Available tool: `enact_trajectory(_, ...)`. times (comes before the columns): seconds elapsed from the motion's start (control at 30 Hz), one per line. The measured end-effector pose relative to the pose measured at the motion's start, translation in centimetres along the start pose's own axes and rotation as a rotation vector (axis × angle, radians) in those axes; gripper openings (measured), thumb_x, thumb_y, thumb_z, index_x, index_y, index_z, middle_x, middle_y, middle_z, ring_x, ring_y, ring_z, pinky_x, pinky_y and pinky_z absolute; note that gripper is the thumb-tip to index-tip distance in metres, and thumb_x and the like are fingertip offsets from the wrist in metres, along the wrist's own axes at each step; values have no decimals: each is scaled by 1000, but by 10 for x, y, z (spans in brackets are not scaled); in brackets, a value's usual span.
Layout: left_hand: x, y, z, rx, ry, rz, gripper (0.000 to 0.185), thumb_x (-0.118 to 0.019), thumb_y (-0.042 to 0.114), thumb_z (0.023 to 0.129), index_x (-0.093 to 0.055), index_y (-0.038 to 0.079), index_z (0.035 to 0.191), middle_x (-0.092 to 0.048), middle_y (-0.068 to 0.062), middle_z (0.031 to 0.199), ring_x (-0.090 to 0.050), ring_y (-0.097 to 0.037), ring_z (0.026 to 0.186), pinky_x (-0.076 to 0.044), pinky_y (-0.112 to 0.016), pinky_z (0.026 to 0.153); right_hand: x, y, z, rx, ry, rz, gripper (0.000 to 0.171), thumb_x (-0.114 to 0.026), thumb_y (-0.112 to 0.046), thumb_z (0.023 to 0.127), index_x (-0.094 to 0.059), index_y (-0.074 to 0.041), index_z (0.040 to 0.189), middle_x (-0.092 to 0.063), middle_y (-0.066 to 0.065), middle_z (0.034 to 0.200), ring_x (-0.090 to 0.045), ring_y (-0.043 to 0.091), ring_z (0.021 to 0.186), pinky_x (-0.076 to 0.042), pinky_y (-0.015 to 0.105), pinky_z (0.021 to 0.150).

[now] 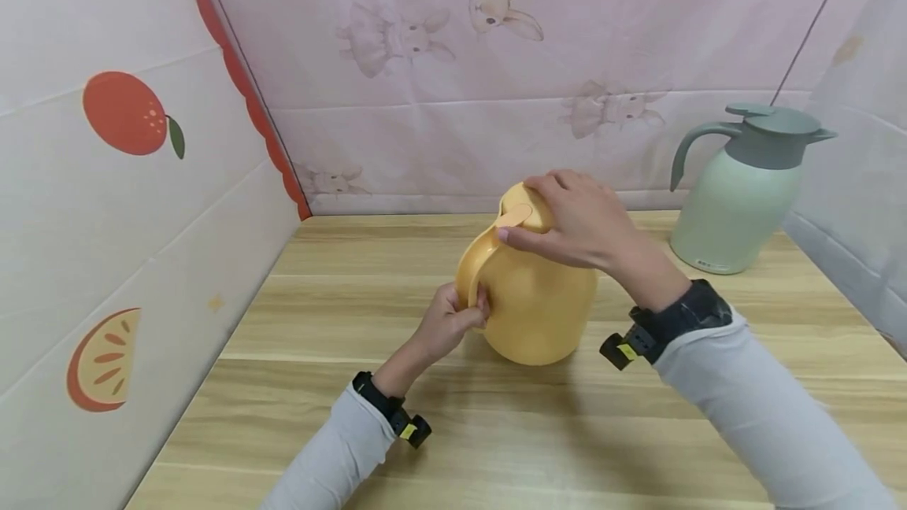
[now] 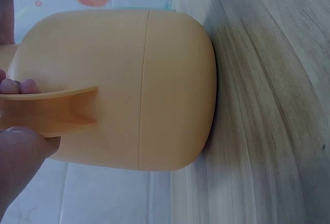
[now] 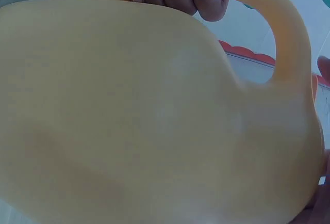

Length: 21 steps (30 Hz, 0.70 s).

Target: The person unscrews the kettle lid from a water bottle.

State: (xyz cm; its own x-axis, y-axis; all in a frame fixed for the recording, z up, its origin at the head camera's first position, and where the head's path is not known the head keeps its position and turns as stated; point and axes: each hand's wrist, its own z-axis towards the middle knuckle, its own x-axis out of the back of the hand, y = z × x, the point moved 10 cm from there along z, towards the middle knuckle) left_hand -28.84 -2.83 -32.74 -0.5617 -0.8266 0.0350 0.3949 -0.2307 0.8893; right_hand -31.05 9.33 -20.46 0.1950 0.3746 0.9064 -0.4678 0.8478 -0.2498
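Note:
A yellow vacuum jug (image 1: 542,309) stands on the wooden table near its middle, its handle (image 1: 471,264) toward the left. My left hand (image 1: 445,323) grips that handle low down; the left wrist view has the thumb on one side of the handle (image 2: 77,113) and fingertips on the other. Over the jug's lid (image 1: 520,197) lies my right hand (image 1: 581,219), holding it with the thumb on the near side and the fingers across the far side. Much of the lid is covered by this hand. The jug's smooth body (image 3: 129,105) fills most of the right wrist view.
A green vacuum jug (image 1: 737,203) with a darker lid and handle stands at the back right of the table (image 1: 340,384). Cloth-covered walls with rabbit prints (image 1: 496,6) and fruit prints (image 1: 127,112) border the back and left side.

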Motion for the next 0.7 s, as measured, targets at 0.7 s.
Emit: enact_trajectory(0.7,-2,2,1,-18,-30,-13,5,-45,-11,74,-43,-11,78,-45,-10,70,-44,-16,66,-38,-24,59,-3,-6,4,-88,112,-86,73,-56,-67,75,-53,-2,110,-55,17,106,-49,37,94,-33,48,74)
